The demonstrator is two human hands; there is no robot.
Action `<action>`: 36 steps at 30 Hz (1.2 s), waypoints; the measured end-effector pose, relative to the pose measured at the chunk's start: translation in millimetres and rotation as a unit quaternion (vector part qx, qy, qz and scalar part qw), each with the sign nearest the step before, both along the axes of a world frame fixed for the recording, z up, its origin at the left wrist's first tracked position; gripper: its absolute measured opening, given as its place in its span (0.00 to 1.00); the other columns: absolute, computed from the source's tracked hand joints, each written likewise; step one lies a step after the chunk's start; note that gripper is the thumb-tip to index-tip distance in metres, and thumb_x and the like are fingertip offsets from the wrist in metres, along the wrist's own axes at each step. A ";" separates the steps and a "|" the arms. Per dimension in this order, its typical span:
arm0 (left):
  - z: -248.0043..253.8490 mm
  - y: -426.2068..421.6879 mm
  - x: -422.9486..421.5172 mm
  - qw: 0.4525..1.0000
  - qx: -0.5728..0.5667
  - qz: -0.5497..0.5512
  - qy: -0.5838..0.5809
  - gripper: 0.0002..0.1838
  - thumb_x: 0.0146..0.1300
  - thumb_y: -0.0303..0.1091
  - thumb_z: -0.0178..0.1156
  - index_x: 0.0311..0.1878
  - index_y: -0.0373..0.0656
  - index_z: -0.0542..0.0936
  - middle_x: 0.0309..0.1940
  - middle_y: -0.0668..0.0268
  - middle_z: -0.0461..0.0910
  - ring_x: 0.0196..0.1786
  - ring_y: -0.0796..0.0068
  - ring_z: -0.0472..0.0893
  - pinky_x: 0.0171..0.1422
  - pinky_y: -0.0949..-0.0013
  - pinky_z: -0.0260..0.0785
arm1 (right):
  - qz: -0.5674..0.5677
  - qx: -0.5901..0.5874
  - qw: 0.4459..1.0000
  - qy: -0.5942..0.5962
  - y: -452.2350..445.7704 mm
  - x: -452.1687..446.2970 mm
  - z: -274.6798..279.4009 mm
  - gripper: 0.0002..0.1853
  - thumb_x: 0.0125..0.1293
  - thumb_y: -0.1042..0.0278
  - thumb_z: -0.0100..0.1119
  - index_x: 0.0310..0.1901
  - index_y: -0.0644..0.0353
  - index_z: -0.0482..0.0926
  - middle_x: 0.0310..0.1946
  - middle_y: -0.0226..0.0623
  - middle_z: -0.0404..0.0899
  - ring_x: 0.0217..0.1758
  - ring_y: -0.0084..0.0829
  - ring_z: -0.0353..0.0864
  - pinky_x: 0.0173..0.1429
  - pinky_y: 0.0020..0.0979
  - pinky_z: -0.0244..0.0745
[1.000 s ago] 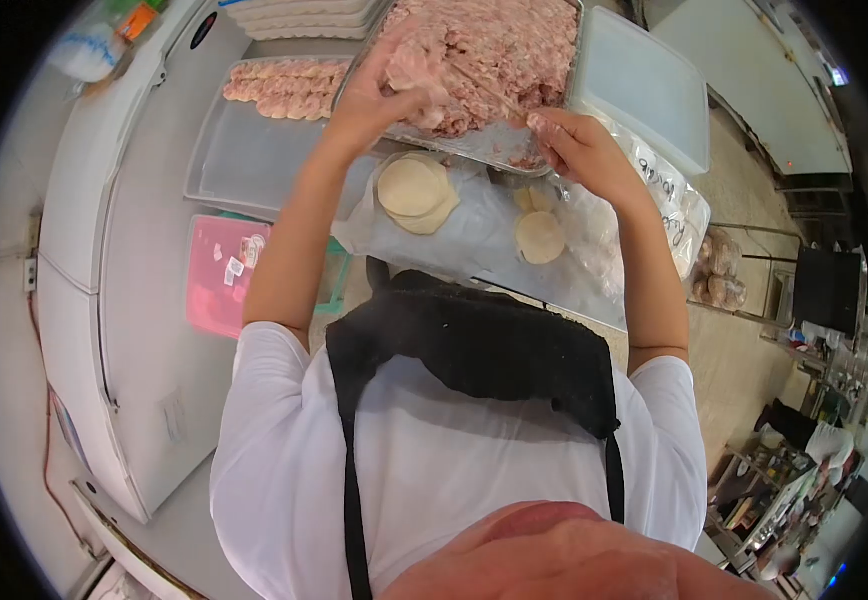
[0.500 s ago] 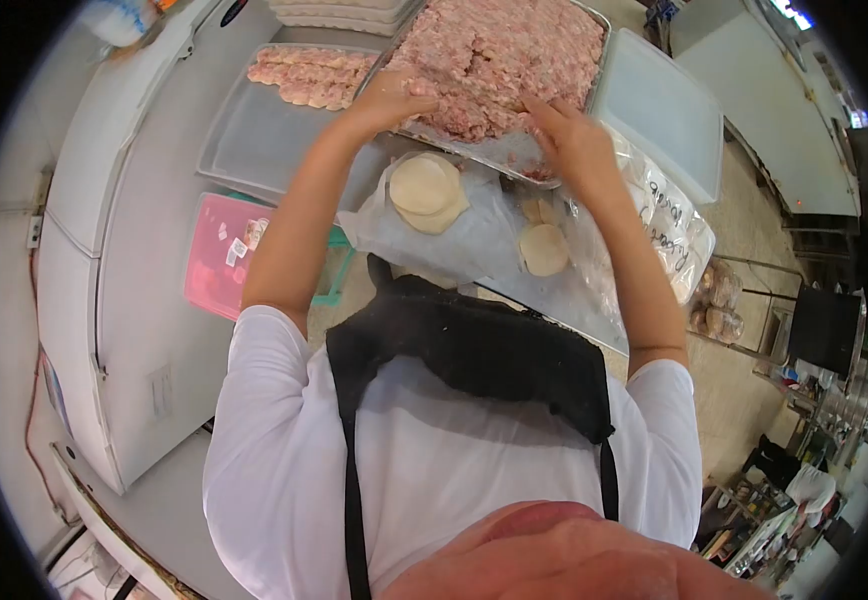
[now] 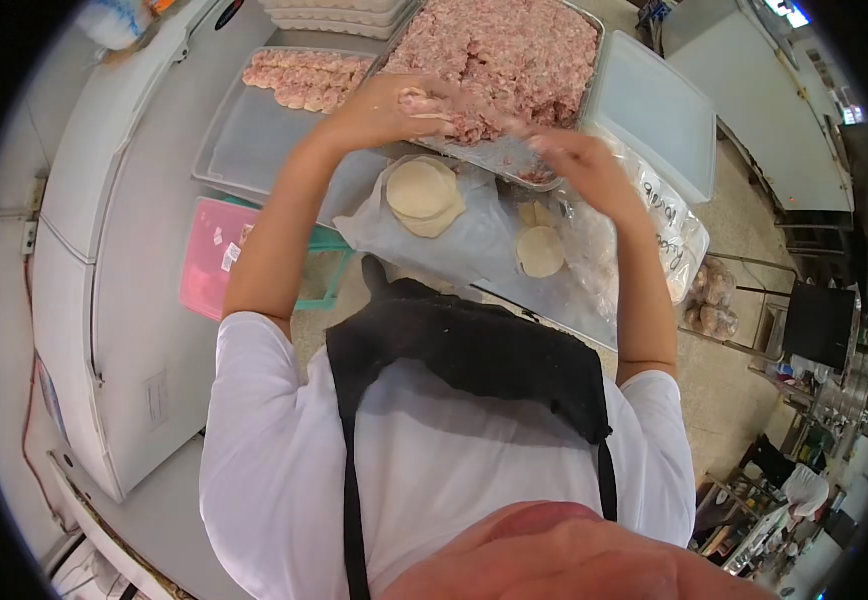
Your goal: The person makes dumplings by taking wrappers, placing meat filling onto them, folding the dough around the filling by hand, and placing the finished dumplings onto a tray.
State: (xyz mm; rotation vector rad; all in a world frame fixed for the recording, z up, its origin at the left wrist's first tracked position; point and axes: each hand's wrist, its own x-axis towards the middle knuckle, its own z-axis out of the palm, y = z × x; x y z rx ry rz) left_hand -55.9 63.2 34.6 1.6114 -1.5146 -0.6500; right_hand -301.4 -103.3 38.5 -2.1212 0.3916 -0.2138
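Observation:
My left hand (image 3: pixel 386 108) is cupped over the near left edge of a metal tray (image 3: pixel 557 183) heaped with ground meat filling (image 3: pixel 499 55). Its fingers curl around a dumpling wrapper with meat (image 3: pixel 422 102), mostly hidden in the palm. My right hand (image 3: pixel 586 165) is over the tray's near right corner, its fingertips smeared by motion; whether they hold a small tool cannot be made out. Closer to my body, a stack of round dough wrappers (image 3: pixel 424 195) lies on white paper (image 3: pixel 484 250), with a few more wrappers (image 3: pixel 540 250) to its right.
Filled dumplings (image 3: pixel 304 78) sit in rows on a plastic tray (image 3: pixel 244 140) at left. A pink lid (image 3: pixel 216 258) lies nearer me. On the right are a translucent plastic lid (image 3: pixel 654 115) and a marked plastic bag (image 3: pixel 669 230). Stacked pale trays (image 3: pixel 329 15) stand at the back.
My right hand has moved down and back, away from the meat. My left hand has turned slightly, showing more of its back. The view has shifted a little.

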 end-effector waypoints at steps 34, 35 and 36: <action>-20.3 93.3 160.8 0.999 0.035 0.005 -0.036 0.45 0.44 0.55 0.74 0.61 0.37 0.72 0.62 0.48 0.69 0.68 0.53 0.65 0.71 0.60 0.57 | -0.115 -0.225 0.968 0.001 129.1 120.1 63.7 0.12 0.65 0.67 0.56 0.48 0.60 0.81 0.49 0.41 0.81 0.45 0.44 0.82 0.49 0.35 0.76; -20.4 93.8 166.0 0.999 0.021 -0.029 0.003 0.43 0.44 0.54 0.75 0.59 0.36 0.73 0.61 0.49 0.71 0.66 0.54 0.67 0.70 0.60 0.58 | -0.117 -0.196 0.974 -0.006 133.3 124.6 62.1 0.14 0.65 0.69 0.55 0.50 0.62 0.80 0.48 0.45 0.81 0.45 0.44 0.82 0.49 0.33 0.76; -14.1 94.1 167.7 0.997 0.007 -0.063 0.042 0.41 0.44 0.53 0.75 0.57 0.36 0.75 0.59 0.50 0.73 0.64 0.56 0.69 0.68 0.61 0.59 | -0.084 -0.203 0.976 0.004 137.6 131.4 56.3 0.15 0.65 0.68 0.55 0.51 0.64 0.79 0.48 0.46 0.81 0.46 0.42 0.82 0.50 0.32 0.75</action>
